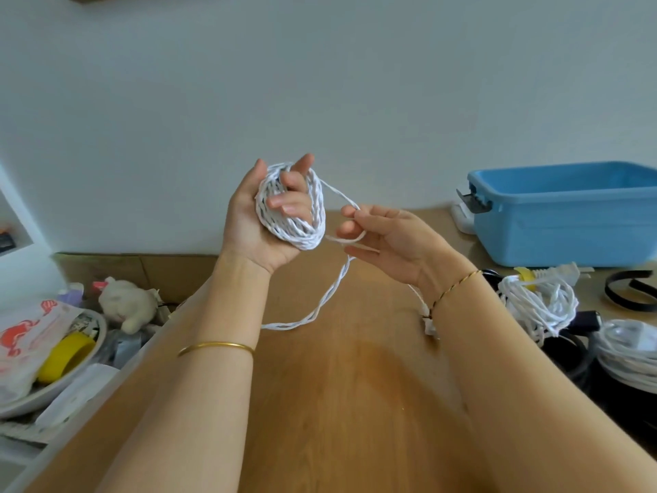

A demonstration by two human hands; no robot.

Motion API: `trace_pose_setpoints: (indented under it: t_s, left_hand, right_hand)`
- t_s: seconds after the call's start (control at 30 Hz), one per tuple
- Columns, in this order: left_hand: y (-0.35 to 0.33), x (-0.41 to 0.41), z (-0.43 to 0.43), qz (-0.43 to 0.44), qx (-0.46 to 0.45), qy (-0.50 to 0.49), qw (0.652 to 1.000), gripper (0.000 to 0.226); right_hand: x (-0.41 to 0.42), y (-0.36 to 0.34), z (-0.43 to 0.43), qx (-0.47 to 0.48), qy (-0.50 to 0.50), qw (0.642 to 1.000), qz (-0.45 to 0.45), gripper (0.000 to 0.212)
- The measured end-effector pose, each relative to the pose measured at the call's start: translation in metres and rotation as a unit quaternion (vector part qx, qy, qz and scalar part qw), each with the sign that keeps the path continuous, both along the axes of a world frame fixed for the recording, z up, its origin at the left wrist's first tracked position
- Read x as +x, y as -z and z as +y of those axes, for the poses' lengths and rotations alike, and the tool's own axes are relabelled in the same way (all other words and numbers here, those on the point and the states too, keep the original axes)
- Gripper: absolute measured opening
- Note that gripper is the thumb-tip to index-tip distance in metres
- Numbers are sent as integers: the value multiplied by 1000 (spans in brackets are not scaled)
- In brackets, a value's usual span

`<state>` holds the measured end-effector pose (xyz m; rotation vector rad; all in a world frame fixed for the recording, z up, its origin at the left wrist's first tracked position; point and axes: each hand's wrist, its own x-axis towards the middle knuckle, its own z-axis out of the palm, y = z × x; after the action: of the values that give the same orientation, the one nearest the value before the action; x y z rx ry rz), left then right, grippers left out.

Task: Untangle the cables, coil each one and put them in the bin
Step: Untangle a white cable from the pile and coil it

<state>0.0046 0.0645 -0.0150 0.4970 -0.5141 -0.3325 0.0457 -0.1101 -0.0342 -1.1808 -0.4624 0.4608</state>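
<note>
Bench (337,386): blue bin (569,225) was seen at far right, well apart from both grips. White twisted cable (302,222) was held coiled round the left grip (263,215), above the bench. Loose tail (320,307) was pinched in the right grip (387,236). Judged best: turns laid flat, light tension kept, twist let out.

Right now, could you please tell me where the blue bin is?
In the head view, the blue bin sits far right on the table, behind the white cable bundle.

Below your left hand (249,225), a plain gold bangle (216,346) at 8 o'clock; below your right hand (394,240), a thin gold-and-black twisted bracelet (455,288) at 4 o'clock.
</note>
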Motion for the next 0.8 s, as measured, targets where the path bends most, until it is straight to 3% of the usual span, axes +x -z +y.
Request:
trace_pose_setpoints:
  t_s: [0.17,0.2,0.27,0.4,0.47,0.6,0.73,0.8]
  left_hand:
    - [-7,-1,-10,67,-55,-221,971,55]
    - [-9,-2,-10,68,-59,-250,964,55]
    - [-11,-2,-8,71,-58,-316,944,51]
    - [-10,1,-9,71,-36,-407,910,44]
    - [-10,3,-11,73,19,-445,892,40]
    - [-9,6,-23,57,175,-515,837,33]
    - [0,7,-33,-29,405,-561,721,30]
    - [2,6,-33,-62,479,-566,669,34]
  right_hand:
    - [-8,0,6,108,-53,986,113,20]
    - [-9,1,8,70,-52,992,97,21]
    - [-12,3,10,-87,-29,996,-19,23]
    - [-25,-8,14,-312,-46,926,-209,22]
    - [-30,-17,13,-386,-60,881,-266,22]
    - [-34,-30,8,-428,-56,854,-291,22]
    - [-34,-36,4,-446,-1,835,-323,18]
    - [-32,-39,1,-443,29,833,-331,15]
